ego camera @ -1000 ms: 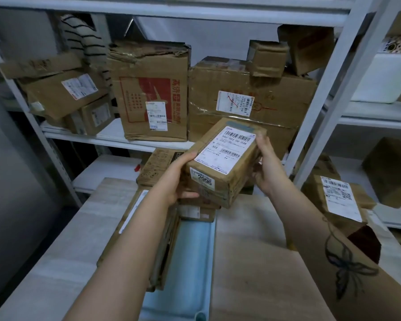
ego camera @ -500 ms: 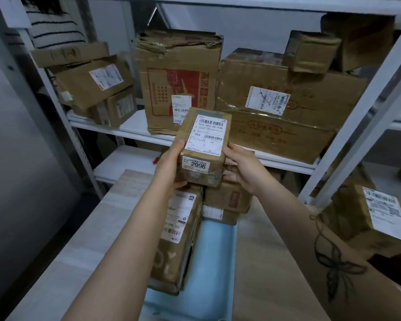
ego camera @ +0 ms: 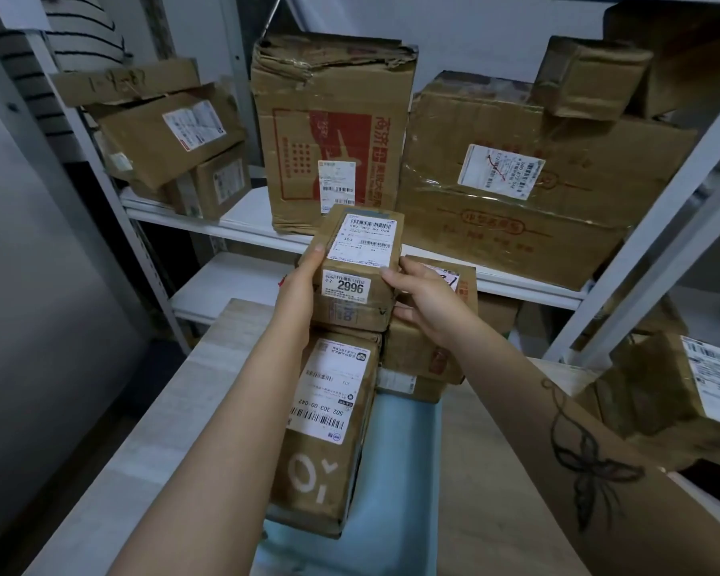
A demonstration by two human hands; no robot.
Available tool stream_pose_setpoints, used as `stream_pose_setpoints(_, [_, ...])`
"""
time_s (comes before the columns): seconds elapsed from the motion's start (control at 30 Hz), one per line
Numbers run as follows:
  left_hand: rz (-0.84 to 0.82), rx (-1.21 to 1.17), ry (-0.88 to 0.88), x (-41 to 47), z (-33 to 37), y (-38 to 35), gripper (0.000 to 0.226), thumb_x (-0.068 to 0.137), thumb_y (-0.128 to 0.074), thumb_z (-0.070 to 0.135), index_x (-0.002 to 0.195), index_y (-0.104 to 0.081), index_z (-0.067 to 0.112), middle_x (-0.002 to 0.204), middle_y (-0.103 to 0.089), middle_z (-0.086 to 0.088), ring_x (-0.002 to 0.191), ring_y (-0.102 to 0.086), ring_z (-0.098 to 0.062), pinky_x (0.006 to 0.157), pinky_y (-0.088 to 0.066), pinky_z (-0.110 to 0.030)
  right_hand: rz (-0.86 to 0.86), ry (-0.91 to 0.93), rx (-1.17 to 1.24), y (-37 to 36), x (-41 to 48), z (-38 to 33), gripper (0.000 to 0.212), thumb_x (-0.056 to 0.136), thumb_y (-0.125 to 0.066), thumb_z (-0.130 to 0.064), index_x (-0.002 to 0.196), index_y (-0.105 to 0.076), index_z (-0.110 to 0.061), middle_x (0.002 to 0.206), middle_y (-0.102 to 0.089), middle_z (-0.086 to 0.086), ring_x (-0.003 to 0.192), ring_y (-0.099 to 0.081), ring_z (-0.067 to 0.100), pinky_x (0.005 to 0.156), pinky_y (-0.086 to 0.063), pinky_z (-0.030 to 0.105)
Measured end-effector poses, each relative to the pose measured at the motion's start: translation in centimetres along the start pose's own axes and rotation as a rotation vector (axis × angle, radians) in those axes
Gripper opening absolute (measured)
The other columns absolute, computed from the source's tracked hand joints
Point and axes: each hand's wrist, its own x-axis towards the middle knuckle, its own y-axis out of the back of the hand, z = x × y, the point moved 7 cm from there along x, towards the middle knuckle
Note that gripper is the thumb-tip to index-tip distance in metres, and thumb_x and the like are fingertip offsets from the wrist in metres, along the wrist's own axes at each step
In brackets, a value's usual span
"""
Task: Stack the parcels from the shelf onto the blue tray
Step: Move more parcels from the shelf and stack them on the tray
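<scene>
I hold a small brown parcel [ego camera: 356, 259] labelled 2996 between both hands, my left hand [ego camera: 302, 286] on its left side and my right hand [ego camera: 422, 299] on its right. It sits on or just above another small box at the far end of a long parcel [ego camera: 329, 430] that lies on the blue tray [ego camera: 395, 492]. To the right, further parcels [ego camera: 425, 351] are stacked on the tray's far end. The shelf [ego camera: 242, 220] behind holds a tall red-printed box [ego camera: 333, 130], a wide box [ego camera: 512, 180] and smaller parcels.
The tray rests on a pale wooden table [ego camera: 208, 409]. A labelled parcel [ego camera: 682, 392] lies on the table at my right. White shelf uprights [ego camera: 657, 226] rise on the right. A person in a striped top [ego camera: 75, 31] stands behind the shelf at upper left.
The parcel has swung left and come down from in front of the shelf onto the stack at the tray's far end. Both hands stayed on it.
</scene>
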Motion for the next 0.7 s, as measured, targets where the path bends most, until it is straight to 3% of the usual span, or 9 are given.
stream_pose_setpoints(0.3, [-0.031,0.032,0.028,-0.2,-0.3,0.1,0.046,0.090,-0.045,0.055,0.115,-0.059,0.019,0.089,-0.065,0.006,0.073,-0.057,-0.004,0.057,-0.037,-0.020,0.007,-0.034,-0.015,-0.4,-0.3,0.5,0.046,0.094,-0.056,-0.017,0.138,-0.044,-0.018,0.139,-0.052,-0.003,0.130,-0.045,0.017,0.113,-0.030,0.043])
stream_pose_setpoints(0.43, [0.035,0.024,0.004,-0.2,-1.0,0.9,0.067,0.084,-0.049,0.061,0.135,-0.047,0.017,0.119,-0.064,-0.003,0.083,-0.058,-0.005,0.058,-0.036,-0.021,0.013,-0.055,-0.022,-0.6,-0.6,0.4,0.046,0.094,-0.056,-0.018,0.138,-0.045,-0.017,0.139,-0.050,-0.004,0.130,-0.043,0.015,0.113,-0.029,0.041])
stream_pose_setpoints(0.5, [0.051,-0.020,-0.015,-0.3,-1.0,1.1,0.078,0.076,-0.049,0.072,0.133,-0.049,0.018,0.119,-0.066,-0.005,0.093,-0.063,-0.012,0.064,-0.043,-0.023,0.012,-0.058,-0.020,-0.5,-0.8,0.5,0.047,0.094,-0.055,-0.022,0.139,-0.044,-0.017,0.140,-0.049,-0.003,0.131,-0.042,0.015,0.114,-0.029,0.041])
stream_pose_setpoints(0.6, [0.099,-0.083,0.010,0.2,-1.3,1.4,0.106,0.046,-0.049,0.091,0.125,-0.056,0.021,0.113,-0.069,-0.004,0.100,-0.065,-0.020,0.084,-0.052,-0.037,0.000,-0.063,-0.015,-0.4,-1.0,0.6,0.045,0.095,-0.054,-0.025,0.138,-0.046,-0.018,0.139,-0.051,-0.002,0.131,-0.043,0.017,0.113,-0.029,0.037])
stream_pose_setpoints(0.63, [0.142,-0.079,0.017,0.2,-1.2,1.6,0.109,0.042,-0.048,0.092,0.126,-0.054,0.022,0.116,-0.067,-0.004,0.104,-0.064,-0.022,0.092,-0.049,-0.042,0.002,-0.064,-0.010,-0.3,-1.2,0.6,0.043,0.095,-0.053,-0.025,0.137,-0.047,-0.018,0.139,-0.051,-0.002,0.131,-0.043,0.017,0.111,-0.029,0.036])
stream_pose_setpoints(0.7, [0.261,-0.008,-0.009,-0.8,-0.2,1.9,0.102,0.054,-0.047,0.085,0.136,-0.041,0.023,0.133,-0.054,-0.007,0.121,-0.050,-0.028,0.103,-0.039,-0.049,0.025,-0.064,-0.021,0.3,-1.5,0.5,0.043,0.095,-0.053,-0.026,0.137,-0.046,-0.018,0.139,-0.049,0.000,0.131,-0.042,0.021,0.109,-0.031,0.036])
